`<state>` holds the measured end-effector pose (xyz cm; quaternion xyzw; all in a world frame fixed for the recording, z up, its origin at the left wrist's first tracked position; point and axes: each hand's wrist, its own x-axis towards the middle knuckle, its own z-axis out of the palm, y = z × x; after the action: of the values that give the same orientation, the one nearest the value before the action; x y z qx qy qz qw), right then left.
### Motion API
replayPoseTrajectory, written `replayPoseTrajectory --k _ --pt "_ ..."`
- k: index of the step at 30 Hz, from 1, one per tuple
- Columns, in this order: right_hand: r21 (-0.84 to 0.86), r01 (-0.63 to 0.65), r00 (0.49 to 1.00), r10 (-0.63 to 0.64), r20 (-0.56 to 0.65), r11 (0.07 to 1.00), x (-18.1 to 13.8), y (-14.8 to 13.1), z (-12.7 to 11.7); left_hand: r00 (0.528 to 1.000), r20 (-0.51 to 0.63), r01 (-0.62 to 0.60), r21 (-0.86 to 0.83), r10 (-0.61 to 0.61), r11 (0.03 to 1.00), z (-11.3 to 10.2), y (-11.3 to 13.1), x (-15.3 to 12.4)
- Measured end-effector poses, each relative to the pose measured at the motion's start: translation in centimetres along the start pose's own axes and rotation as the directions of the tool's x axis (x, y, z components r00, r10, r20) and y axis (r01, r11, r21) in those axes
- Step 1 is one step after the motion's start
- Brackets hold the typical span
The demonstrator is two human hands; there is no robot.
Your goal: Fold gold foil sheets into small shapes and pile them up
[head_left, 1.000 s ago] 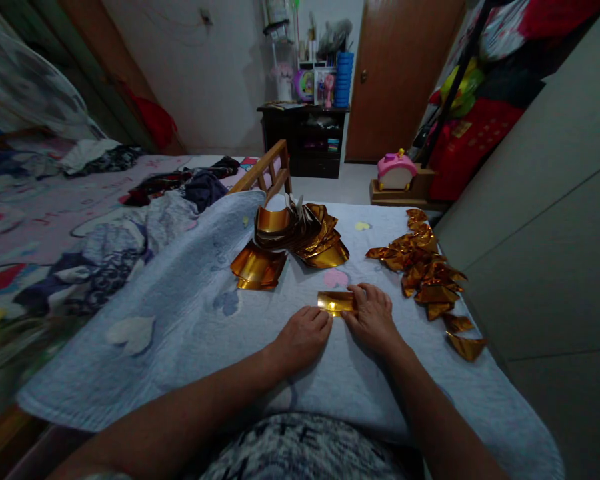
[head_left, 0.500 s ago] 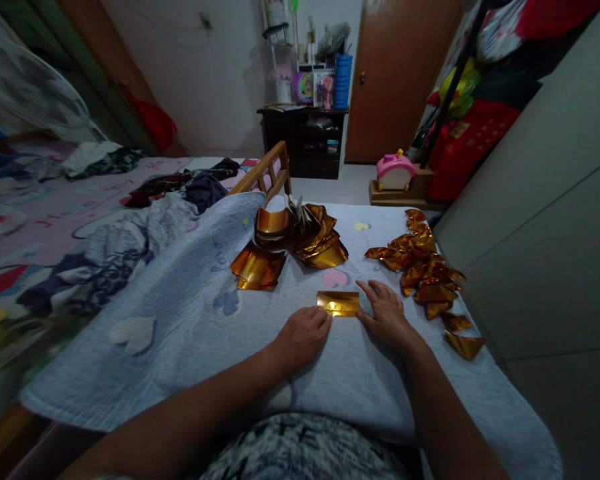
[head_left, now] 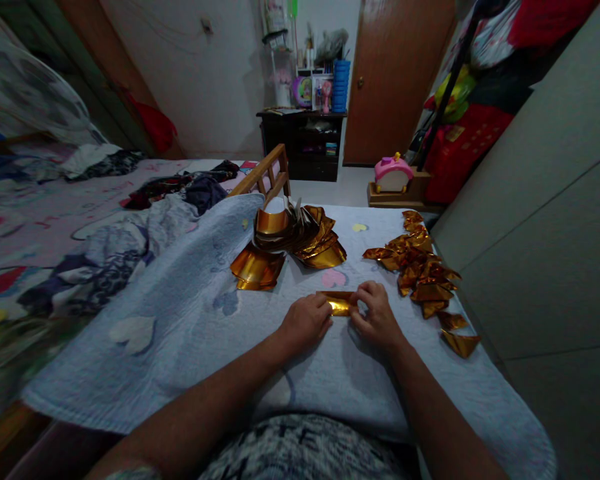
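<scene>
A small strip of folded gold foil paper (head_left: pixel 339 305) lies on the pale blue quilted cloth in front of me. My left hand (head_left: pixel 307 321) grips its left end, fingers curled together over the edge. At the right end, my right hand (head_left: pixel 375 315) pinches the strip between thumb and fingers. Beyond my hands sits a fanned stack of gold foil sheets (head_left: pixel 260 267). Off to the right is a pile of folded gold foil pieces (head_left: pixel 427 277), which trails toward me along the cloth's edge.
The blue cloth (head_left: pixel 180 360) has heart patterns and covers the surface. A wooden rail (head_left: pixel 260 172) stands at its far left corner. Clothes (head_left: pixel 175 217) lie on the bed at left. A pink toy case (head_left: pixel 393 175) sits on a box beyond, and a pale cabinet (head_left: pixel 545 220) borders the right.
My right hand has moved left onto the strip, its fingers closing from spread to a pinch. My left hand has shifted slightly up over the left end.
</scene>
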<state>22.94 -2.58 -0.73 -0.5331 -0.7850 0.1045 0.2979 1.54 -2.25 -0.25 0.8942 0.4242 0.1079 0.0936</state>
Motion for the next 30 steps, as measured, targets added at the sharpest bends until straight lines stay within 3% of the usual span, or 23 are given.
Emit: replayPoseTrajectory --k 4,9,15,21,30 --pt "-0.003 0.05 0.985 -0.049 0.164 0.999 0.0 -0.7 1.3 0.998 -0.009 0.052 -0.228 -0.055 0.972 0.0 -1.0 0.9" --pt "-0.014 0.052 0.984 -0.049 0.17 0.999 0.1 -0.1 2.1 0.993 -0.082 0.053 -0.33 -0.085 0.943 0.6 -1.4 0.8" --pt "-0.052 0.084 0.986 -0.075 0.148 0.995 0.4 -0.8 1.9 0.984 -0.158 0.029 -0.32 -0.083 0.947 1.2 -1.6 0.6" --pt "-0.058 0.156 0.982 -0.149 0.117 0.986 0.8 -1.7 2.4 0.969 -0.246 -0.066 -0.245 0.004 0.967 2.0 -2.1 0.8" --pt "-0.039 0.191 0.981 -0.192 -0.009 0.981 0.5 0.5 2.7 0.932 -0.353 -0.114 -0.089 0.076 0.99 1.8 -2.7 0.5"
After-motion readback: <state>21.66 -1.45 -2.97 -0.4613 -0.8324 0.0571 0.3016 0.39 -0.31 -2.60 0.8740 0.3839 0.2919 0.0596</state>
